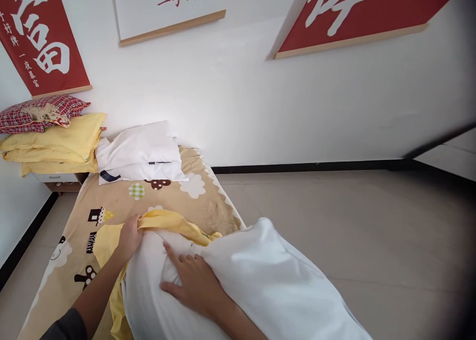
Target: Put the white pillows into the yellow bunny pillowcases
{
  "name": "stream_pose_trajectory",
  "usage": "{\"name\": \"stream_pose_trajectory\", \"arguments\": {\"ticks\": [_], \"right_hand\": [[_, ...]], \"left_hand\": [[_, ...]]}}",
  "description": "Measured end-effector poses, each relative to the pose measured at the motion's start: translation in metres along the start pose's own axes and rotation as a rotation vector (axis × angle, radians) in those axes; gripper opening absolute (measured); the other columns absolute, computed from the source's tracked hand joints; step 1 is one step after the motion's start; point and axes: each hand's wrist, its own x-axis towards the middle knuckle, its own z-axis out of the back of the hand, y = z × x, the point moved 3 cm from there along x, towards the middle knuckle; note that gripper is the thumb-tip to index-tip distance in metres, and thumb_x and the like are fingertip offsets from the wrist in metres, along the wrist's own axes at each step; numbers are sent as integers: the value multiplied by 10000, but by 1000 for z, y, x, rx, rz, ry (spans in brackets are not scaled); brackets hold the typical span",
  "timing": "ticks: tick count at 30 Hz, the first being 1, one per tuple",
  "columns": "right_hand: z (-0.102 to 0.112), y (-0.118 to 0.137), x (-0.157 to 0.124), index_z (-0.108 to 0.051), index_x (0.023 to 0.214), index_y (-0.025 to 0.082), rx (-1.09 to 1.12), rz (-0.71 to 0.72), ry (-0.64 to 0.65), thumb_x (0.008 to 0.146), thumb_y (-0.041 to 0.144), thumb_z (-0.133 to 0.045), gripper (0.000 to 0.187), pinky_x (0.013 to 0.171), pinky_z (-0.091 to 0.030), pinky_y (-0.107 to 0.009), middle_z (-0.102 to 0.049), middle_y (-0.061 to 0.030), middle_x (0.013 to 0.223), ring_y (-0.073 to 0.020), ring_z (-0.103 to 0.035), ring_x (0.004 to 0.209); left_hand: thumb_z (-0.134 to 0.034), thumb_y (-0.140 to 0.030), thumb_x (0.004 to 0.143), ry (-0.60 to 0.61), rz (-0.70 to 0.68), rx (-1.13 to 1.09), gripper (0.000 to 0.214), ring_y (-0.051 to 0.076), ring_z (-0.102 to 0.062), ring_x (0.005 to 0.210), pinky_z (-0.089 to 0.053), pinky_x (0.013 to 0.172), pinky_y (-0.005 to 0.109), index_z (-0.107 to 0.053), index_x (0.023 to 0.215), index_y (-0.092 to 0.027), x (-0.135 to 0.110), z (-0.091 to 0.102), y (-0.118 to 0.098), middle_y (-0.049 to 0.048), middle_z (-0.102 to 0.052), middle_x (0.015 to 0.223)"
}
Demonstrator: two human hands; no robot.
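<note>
A yellow pillowcase lies over the near part of the bed, with a bulky white pillow partly inside its mouth. My left hand is closed around the pillowcase's edge at the pillow's left side. On top of the pillow rests my right hand, index finger and thumb spread apart and pressing the white fabric. The pillow bulges out to the right, past the bed's edge. The lower part of the pillowcase is hidden beneath it.
The bed has a tan patterned sheet. White pillows lie at its head. At the left, folded yellow bedding and a red plaid pillow are stacked above a bedside cabinet. Tiled floor stretches right.
</note>
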Motion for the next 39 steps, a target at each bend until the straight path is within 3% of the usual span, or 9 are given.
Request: {"name": "stream_pose_trajectory", "arguments": {"ticks": [5, 9, 14, 17, 20, 23, 28, 35, 39], "right_hand": [[-16, 30, 34, -386, 1488, 194, -24, 65, 232, 735, 444, -638, 832, 801, -456, -478, -710, -186, 1039, -392, -661, 953], [-32, 25, 48, -517, 1389, 267, -32, 72, 346, 658, 492, -709, 789, 813, -459, -512, -715, -140, 1043, -405, -658, 963], [-27, -5, 44, -530, 1383, 274, 0, 44, 256, 746, 451, -644, 671, 840, -448, -465, -714, -126, 1073, -371, -646, 1015], [-22, -15, 40, -506, 1409, 222, -9, 39, 201, 742, 396, -633, 701, 846, -431, -460, -718, -155, 1056, -370, -646, 998], [-25, -13, 39, -452, 1451, 209, -8, 49, 194, 731, 398, -624, 763, 862, -412, -463, -713, -172, 1073, -374, -639, 1009], [-29, -7, 38, -436, 1461, 220, -13, 46, 176, 709, 408, -634, 799, 880, -393, -471, -706, -181, 1086, -375, -635, 1006], [-18, 4, 26, -508, 1408, 219, 4, 37, 134, 776, 445, -604, 679, 903, -382, -491, -696, -190, 1096, -382, -626, 1025], [13, 7, 12, -295, 1517, 80, 122, -145, 36, 996, 488, -217, 667, 949, -377, -469, -705, -215, 1072, -336, -633, 1055], [24, 10, 18, -527, 1374, 67, 38, -226, 130, 908, 549, -449, 675, 928, -391, -478, -719, -217, 1026, -364, -651, 1013]], "left_hand": [[-433, -121, 769, -22, -37, -52, 159, 156, -567, 761, -429, 746, 271, -573, 805, -185, 13, -2, -10, 15, -632, 793], [-396, -157, 814, -8, -66, -94, 128, 126, -522, 709, -399, 661, 221, -502, 752, -192, 16, -6, -19, -17, -550, 724], [-440, -161, 802, 78, -73, -32, 129, 137, -532, 670, -398, 630, 237, -536, 720, -183, 25, 0, -6, -15, -556, 678], [-468, -140, 796, 23, -78, 52, 212, 206, -580, 901, -440, 800, 326, -623, 938, -167, 12, 3, 2, 68, -640, 946], [-442, -116, 832, -54, -303, 265, 337, 246, -527, 1064, -400, 939, 399, -615, 1112, -186, -15, -3, -6, 111, -598, 1127], [-424, -84, 849, 65, -509, 615, 298, 215, -551, 957, -424, 889, 353, -641, 1008, -211, -34, -19, -15, 70, -620, 1003], [-449, -99, 857, 72, -189, 887, 257, 286, -568, 979, -447, 817, 402, -613, 1052, -130, -13, -22, -12, 138, -611, 1023], [-413, -45, 860, 82, -42, 857, 281, 278, -587, 988, -417, 838, 392, -613, 1043, -120, 13, -11, -8, 146, -639, 1021], [-468, -65, 842, 134, -25, 743, 245, 200, -622, 888, -402, 753, 295, -595, 1020, -176, 16, -5, -8, 68, -682, 965]]}}
